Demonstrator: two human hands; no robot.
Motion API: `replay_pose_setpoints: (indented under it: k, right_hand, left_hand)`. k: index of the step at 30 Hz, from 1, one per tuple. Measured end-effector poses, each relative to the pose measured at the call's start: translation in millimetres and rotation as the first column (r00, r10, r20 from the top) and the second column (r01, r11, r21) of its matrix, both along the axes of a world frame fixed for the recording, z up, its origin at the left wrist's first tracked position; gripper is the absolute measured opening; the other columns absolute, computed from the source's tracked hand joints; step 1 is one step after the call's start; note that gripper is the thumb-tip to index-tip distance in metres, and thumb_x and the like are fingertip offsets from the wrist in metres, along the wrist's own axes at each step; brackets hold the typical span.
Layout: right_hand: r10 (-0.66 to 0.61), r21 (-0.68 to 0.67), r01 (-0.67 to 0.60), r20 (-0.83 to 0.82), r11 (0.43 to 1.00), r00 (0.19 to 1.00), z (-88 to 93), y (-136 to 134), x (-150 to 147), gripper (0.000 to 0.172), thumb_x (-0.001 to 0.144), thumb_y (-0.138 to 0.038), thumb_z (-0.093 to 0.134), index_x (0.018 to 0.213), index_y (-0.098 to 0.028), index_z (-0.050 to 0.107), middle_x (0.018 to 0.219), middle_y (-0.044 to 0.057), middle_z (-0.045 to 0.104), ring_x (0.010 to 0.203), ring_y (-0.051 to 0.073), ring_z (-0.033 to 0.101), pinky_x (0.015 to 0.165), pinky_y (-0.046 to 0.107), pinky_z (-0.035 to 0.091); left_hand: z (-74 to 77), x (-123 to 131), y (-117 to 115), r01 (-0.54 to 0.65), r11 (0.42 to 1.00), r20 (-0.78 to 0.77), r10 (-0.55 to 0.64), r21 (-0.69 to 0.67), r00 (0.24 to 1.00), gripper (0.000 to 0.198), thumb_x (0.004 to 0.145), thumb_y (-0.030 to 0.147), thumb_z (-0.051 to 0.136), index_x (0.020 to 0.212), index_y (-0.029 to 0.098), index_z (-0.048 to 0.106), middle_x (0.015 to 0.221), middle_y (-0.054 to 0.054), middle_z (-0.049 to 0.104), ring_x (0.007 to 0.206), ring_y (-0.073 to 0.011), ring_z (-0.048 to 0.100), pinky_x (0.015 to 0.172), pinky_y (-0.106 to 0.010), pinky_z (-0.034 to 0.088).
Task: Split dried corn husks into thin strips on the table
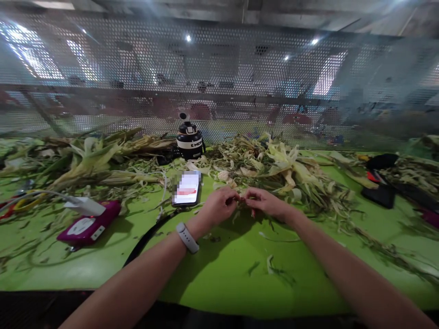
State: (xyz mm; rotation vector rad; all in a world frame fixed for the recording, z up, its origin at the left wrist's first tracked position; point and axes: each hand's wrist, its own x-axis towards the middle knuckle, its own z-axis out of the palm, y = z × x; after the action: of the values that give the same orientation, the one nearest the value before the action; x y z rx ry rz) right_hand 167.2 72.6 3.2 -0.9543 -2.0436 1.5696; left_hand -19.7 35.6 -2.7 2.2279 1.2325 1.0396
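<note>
My left hand [219, 205] and my right hand [265, 203] meet just above the green table [247, 278], fingertips almost touching. Both are closed in a pinch around something small that I cannot make out. A bit of red shows under the fingers of my right hand. Right behind them lies a heap of shredded corn husks [240, 157], with a pale, leafy bundle of husk [283, 160] on its right side. A phone [186, 187] with a lit screen rests to the left of my left hand, a black strap [144, 240] running from it toward me.
At left sits a purple power strip [91, 224] with a white charger [85, 205] plugged in. A black bottle [190, 141] stands behind the phone. More husks [92, 160] pile up at left. Dark objects [379, 194] lie at right. A perforated metal screen [219, 68] closes the back.
</note>
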Motion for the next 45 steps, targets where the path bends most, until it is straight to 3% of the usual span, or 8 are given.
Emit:
replay_pose_setpoints:
  k: [6, 9, 17, 28, 33, 36, 40, 45]
  right_hand:
    - [-0.018, 0.007, 0.019, -0.080, 1.000, 0.997, -12.0, 6, -2, 0.040, 0.072, -0.054, 0.061, 0.078, -0.018, 0.046, 0.068, -0.004, 0.053, 0.048, 0.006, 0.050, 0.047, 0.020, 0.040]
    - [-0.035, 0.028, 0.037, -0.047, 0.999, 0.998, -17.0, 8, -2, 0.037, 0.076, -0.053, 0.056, 0.079, -0.019, 0.045, 0.068, -0.002, 0.056, 0.050, 0.009, 0.052, 0.048, 0.022, 0.041]
    - [-0.165, 0.514, 0.066, 0.150, 0.855, 0.975, -4.7, 4, -2, 0.012, 0.082, -0.026, 0.050, 0.074, -0.018, 0.048, 0.063, -0.003, 0.047, 0.060, 0.011, 0.042, 0.058, 0.023, 0.033]
    - [-0.045, 0.565, -0.090, 0.221, 0.820, 0.974, 1.5, -4, -6, 0.010, 0.085, -0.024, 0.047, 0.078, -0.018, 0.051, 0.068, 0.000, 0.053, 0.063, 0.013, 0.046, 0.059, 0.024, 0.034]
    - [0.059, 0.321, -0.108, 0.157, 0.941, 0.986, -1.1, -10, -10, 0.015, 0.089, -0.032, 0.043, 0.079, -0.020, 0.042, 0.059, -0.004, 0.054, 0.045, 0.010, 0.051, 0.047, 0.022, 0.040]
    - [0.055, 0.134, -0.063, 0.065, 0.989, 0.996, -4.2, -11, -12, 0.016, 0.090, -0.035, 0.041, 0.083, -0.021, 0.037, 0.054, -0.006, 0.055, 0.038, 0.009, 0.051, 0.039, 0.019, 0.039]
    - [-0.039, -0.099, 0.038, -0.005, 0.994, 0.999, -7.8, -6, -14, 0.015, 0.091, -0.035, 0.035, 0.085, -0.022, 0.034, 0.048, -0.008, 0.057, 0.029, 0.008, 0.048, 0.031, 0.015, 0.033]
    - [-0.171, -0.173, 0.178, 0.056, 0.969, 0.984, -6.1, -2, -14, 0.013, 0.091, -0.032, 0.035, 0.084, -0.021, 0.036, 0.036, -0.010, 0.051, 0.020, 0.007, 0.039, 0.026, 0.013, 0.026]
  left_hand:
    - [-2.5, 0, 1, -0.085, 0.995, 0.145, 0.090, -0.044, 0.985, 0.016, 0.075, 0.018, 0.051, 0.091, 0.019, 0.052, 0.070, -0.001, 0.057, 0.062, -0.0134, 0.051, 0.058, -0.025, 0.037]
    - [-3.2, -1, 2, -0.050, 0.997, 0.167, 0.059, -0.061, 0.984, 0.008, 0.075, 0.016, 0.049, 0.083, 0.019, 0.050, 0.065, 0.001, 0.053, 0.058, -0.0118, 0.048, 0.056, -0.023, 0.036]
    - [-2.3, -3, 3, -0.028, 0.999, -0.001, 0.028, -0.028, 1.000, 0.015, 0.068, 0.012, 0.053, 0.069, 0.018, 0.067, 0.076, -0.005, 0.060, 0.074, -0.0163, 0.055, 0.068, -0.027, 0.043]
    - [-13.2, -1, 13, -0.176, 0.984, -0.141, 0.175, -0.001, 0.975, 0.031, 0.072, 0.007, 0.047, 0.083, 0.021, 0.072, 0.085, -0.006, 0.062, 0.082, -0.0189, 0.056, 0.073, -0.029, 0.043]
    - [-14.2, 4, 15, -0.284, 0.958, -0.068, 0.282, -0.027, 0.957, 0.024, 0.079, 0.021, 0.052, 0.096, 0.024, 0.070, 0.084, -0.005, 0.059, 0.072, -0.0165, 0.052, 0.064, -0.027, 0.039]
    - [-12.5, 5, 16, -0.343, 0.939, -0.055, 0.341, -0.031, 0.938, 0.021, 0.080, 0.032, 0.053, 0.077, 0.022, 0.071, 0.070, -0.003, 0.052, 0.064, -0.0145, 0.048, 0.058, -0.025, 0.033]
    - [-13.4, 4, 18, -0.309, 0.939, 0.098, 0.325, -0.151, 0.940, 0.040, 0.078, 0.042, 0.055, 0.046, 0.018, 0.058, 0.058, 0.001, 0.042, 0.058, -0.0124, 0.043, 0.054, -0.024, 0.030]
    - [-13.4, 2, 17, -0.115, 0.955, 0.247, 0.185, -0.273, 0.951, 0.025, 0.068, 0.042, 0.066, 0.057, 0.019, 0.068, 0.061, 0.001, 0.046, 0.062, -0.0132, 0.044, 0.057, -0.024, 0.033]
